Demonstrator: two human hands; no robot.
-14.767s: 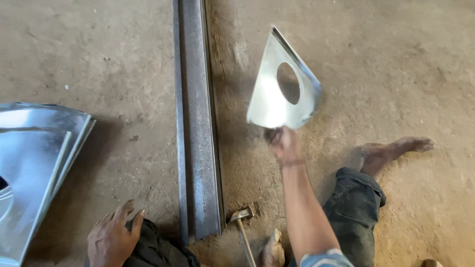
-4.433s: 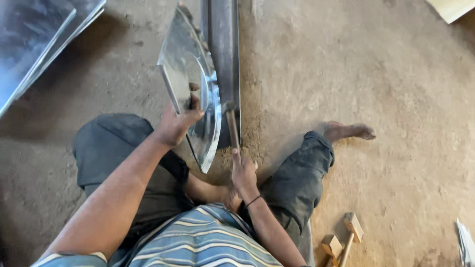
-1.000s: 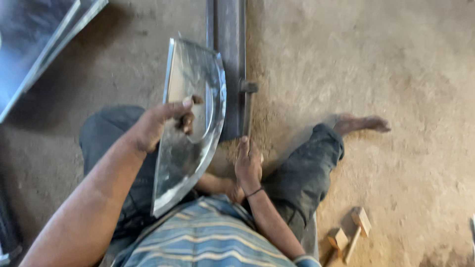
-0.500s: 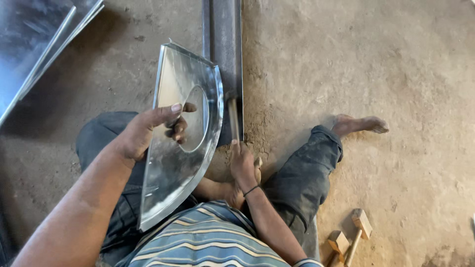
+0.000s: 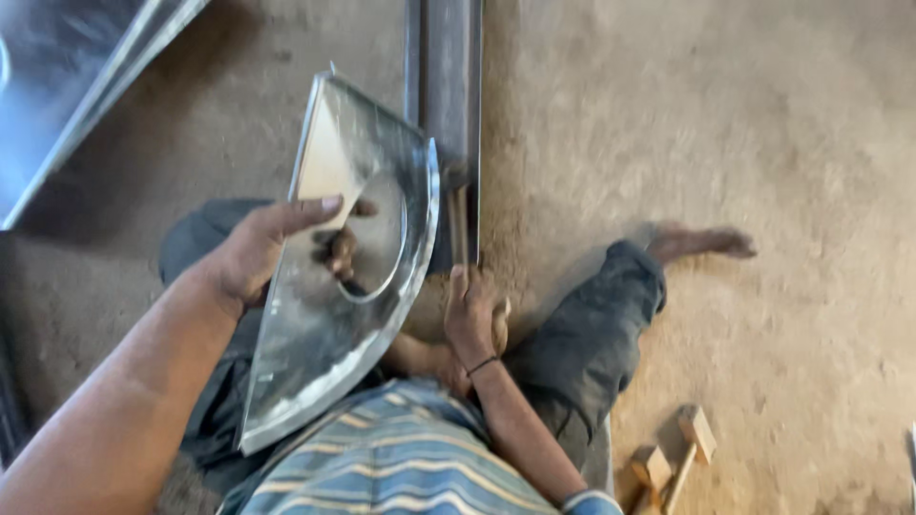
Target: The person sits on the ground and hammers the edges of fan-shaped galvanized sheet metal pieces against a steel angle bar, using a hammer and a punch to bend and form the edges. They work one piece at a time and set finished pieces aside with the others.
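My left hand (image 5: 272, 248) grips a shiny fan-shaped sheet-metal piece (image 5: 320, 343) by the edge of its round hole, holding it tilted above my lap. My right hand (image 5: 470, 310) is closed around the wooden handle of a hammer (image 5: 458, 229), whose head rests against the long steel beam (image 5: 448, 86) lying on the dirt floor. The metal piece's curved edge sits just left of the hammer handle. I sit on the ground, with one bare foot (image 5: 701, 243) stretched out to the right.
Large metal sheets (image 5: 67, 86) lie at the upper left. A wooden mallet and small wood blocks (image 5: 673, 458) rest on the floor at the lower right. Packed dirt floor (image 5: 716, 124) spreads to the right of the beam.
The metal piece has tilted flatter and swung lower toward my lap, showing more of its face. My right hand stays on the hammer handle by the beam.
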